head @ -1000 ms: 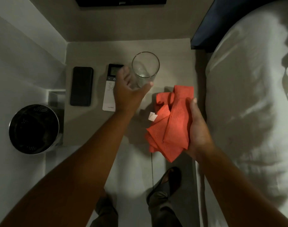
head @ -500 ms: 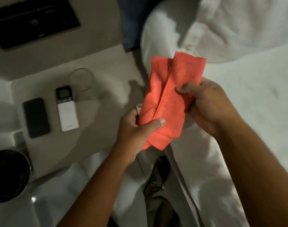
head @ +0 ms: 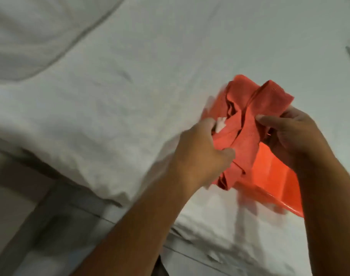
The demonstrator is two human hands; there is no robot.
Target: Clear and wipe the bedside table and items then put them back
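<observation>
An orange-red cloth hangs bunched and partly folded between both my hands, above the white bed. My left hand pinches its left side, close to a small white tag. My right hand grips its right side with the thumb on top; a flat part of the cloth droops below that hand. The bedside table, the glass, the remote and the phone are out of view.
A white bedsheet fills most of the frame, with a rumpled duvet or pillow at the top left. The mattress edge runs across the lower left, with grey floor below it.
My view has swung right, from the bedside table to the bed. My left hand left the glass and took hold of the cloth; both hands now hold it over the sheet.
</observation>
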